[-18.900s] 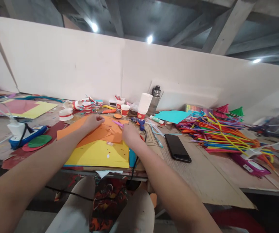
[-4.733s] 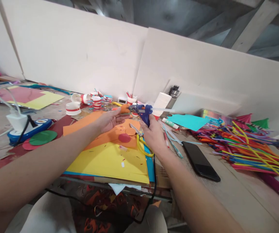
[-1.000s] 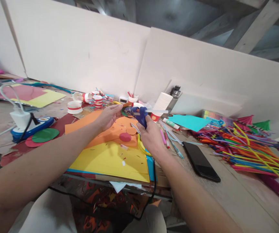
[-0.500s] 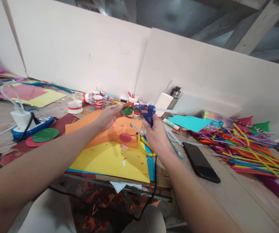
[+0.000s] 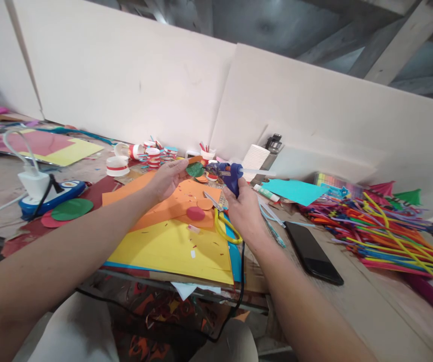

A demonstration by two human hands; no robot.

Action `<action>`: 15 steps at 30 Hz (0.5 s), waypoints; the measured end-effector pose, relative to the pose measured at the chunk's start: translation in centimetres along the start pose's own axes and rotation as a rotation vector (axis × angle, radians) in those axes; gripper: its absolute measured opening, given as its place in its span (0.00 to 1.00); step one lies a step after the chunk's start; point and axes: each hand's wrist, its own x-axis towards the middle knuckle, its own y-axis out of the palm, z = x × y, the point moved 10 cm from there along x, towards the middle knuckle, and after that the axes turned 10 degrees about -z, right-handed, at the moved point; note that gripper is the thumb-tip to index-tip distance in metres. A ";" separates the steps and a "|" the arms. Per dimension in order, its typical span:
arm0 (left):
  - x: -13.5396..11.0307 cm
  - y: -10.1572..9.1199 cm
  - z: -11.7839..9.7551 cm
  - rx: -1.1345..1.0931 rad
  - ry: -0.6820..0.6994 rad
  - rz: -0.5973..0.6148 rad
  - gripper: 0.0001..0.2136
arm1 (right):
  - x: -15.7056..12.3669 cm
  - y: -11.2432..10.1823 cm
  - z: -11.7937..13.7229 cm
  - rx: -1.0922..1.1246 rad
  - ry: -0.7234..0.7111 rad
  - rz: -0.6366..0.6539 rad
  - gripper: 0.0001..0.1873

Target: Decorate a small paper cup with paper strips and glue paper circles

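Note:
Pinched in my left hand (image 5: 171,177) are small paper pieces, a green paper disc (image 5: 195,170) with an orange piece (image 5: 194,159) at its upper edge. My right hand (image 5: 243,207) is closed around the handle of a blue glue gun (image 5: 230,176). Its nozzle points left and lies close to the green disc; whether they touch I cannot tell. A clear glue stick (image 5: 259,172) pokes out of the back of the gun. Below the hands, yellow-handled scissors (image 5: 224,226) rest on orange paper (image 5: 156,215) and yellow paper (image 5: 175,251).
On the left stands a blue power strip (image 5: 56,197) beside green and red discs (image 5: 71,209). Striped paper cups (image 5: 117,166) are at the back. A phone (image 5: 312,251) and a heap of pipe cleaners (image 5: 393,236) lie right. The gun's black cord (image 5: 242,281) hangs over the table edge.
My left hand has tilted the green disc slightly, and its face now looks shiny. Both hands keep nearly the same place, with the glue gun still at the disc.

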 end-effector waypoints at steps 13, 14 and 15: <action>0.1 -0.2 -0.9 -0.034 0.039 -0.041 0.15 | -0.7 1.0 0.8 -0.091 -0.070 0.058 0.12; 0.1 -0.1 -0.8 -0.038 0.035 -0.034 0.15 | -0.8 1.0 0.8 -0.096 -0.070 0.061 0.11; 0.1 0.0 -0.7 -0.040 0.030 -0.024 0.15 | -0.8 1.1 0.9 -0.095 -0.071 0.063 0.11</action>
